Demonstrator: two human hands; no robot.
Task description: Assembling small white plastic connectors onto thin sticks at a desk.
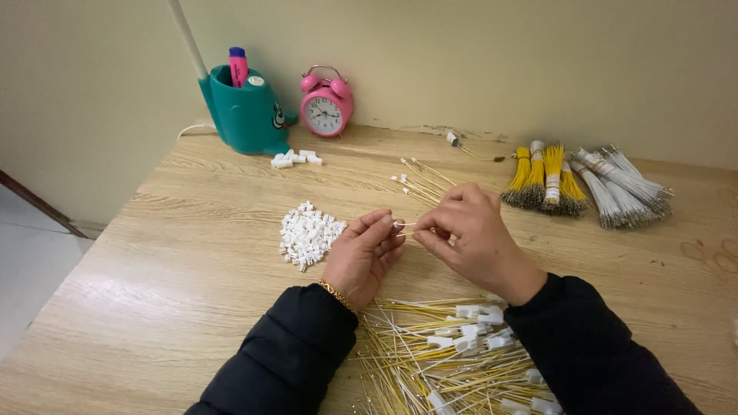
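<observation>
At six o'clock a loose heap of yellow and white wires with white plastic connectors [453,353] is lying on the pale wooden worktop [177,261]. Above it, the left hand [363,256] is pinching a small white connector [399,224] while the right hand [473,234] is pinching its thin wire; feeding it straight seems wisest. A pile of white connectors [307,233] is sitting at nine o'clock.

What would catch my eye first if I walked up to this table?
Probably the pink alarm clock against the back wall, beside a teal holder. Then the two hands at the centre, left hand and right hand, pinching a thin wire between them. A heap of small white connectors lies left of them; bundled yellow wires lie at far right.
</observation>
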